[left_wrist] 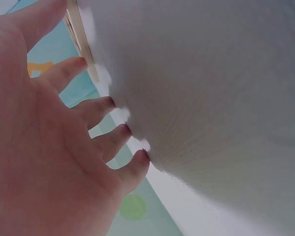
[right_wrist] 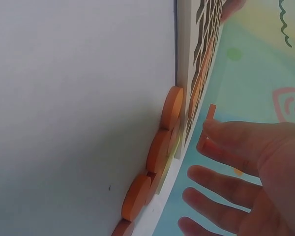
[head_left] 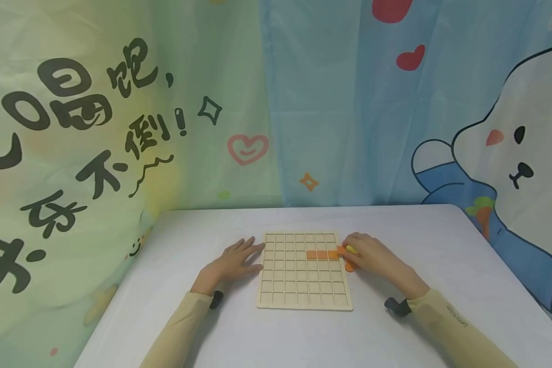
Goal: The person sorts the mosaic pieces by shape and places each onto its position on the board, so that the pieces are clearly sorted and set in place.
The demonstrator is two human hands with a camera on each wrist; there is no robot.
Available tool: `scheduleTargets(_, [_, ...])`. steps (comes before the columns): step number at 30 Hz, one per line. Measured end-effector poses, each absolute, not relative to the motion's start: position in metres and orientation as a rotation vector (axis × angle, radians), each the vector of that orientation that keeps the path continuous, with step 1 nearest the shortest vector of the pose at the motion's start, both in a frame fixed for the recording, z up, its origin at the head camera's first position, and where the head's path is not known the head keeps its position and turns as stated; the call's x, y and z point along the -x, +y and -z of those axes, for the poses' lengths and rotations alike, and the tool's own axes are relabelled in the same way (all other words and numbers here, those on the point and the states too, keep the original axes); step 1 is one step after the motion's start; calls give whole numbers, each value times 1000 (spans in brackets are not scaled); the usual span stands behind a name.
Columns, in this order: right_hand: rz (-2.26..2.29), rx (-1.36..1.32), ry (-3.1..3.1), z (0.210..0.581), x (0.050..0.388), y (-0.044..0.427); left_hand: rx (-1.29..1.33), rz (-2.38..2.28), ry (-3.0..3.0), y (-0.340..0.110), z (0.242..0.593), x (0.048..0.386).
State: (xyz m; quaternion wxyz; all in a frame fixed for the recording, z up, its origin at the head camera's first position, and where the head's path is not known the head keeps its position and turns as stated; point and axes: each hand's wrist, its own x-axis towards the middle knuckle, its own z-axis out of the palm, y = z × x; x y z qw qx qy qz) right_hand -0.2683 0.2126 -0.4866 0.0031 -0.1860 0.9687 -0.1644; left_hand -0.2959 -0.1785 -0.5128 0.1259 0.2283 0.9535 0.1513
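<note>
A wooden grid board (head_left: 299,286) lies on the table with a row of orange squares (head_left: 322,254) in its cells, reaching its right edge. My right hand (head_left: 377,255) pinches a small flat orange piece (right_wrist: 212,111) between thumb and index finger, just over the board's right edge. Its other fingers stay spread. Beside that edge lie several round-edged orange pieces (right_wrist: 158,150) and a yellow piece (right_wrist: 168,167), partly covered by the hand in the head view. With fingers spread, my left hand (head_left: 234,263) rests at the board's left edge, holding nothing.
A white cloth covers the table (head_left: 211,337). Behind it hangs a printed curtain (head_left: 313,102) with lettering, hearts and a cartoon bear. Dark wrist cameras sit at both cuffs, the right camera (head_left: 397,307) just above the tabletop.
</note>
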Motion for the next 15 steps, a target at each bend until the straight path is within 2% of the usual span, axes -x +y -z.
scheduleTargets(15, [517, 605, 3025, 486, 271, 206, -663, -437, 2768, -179, 514, 297])
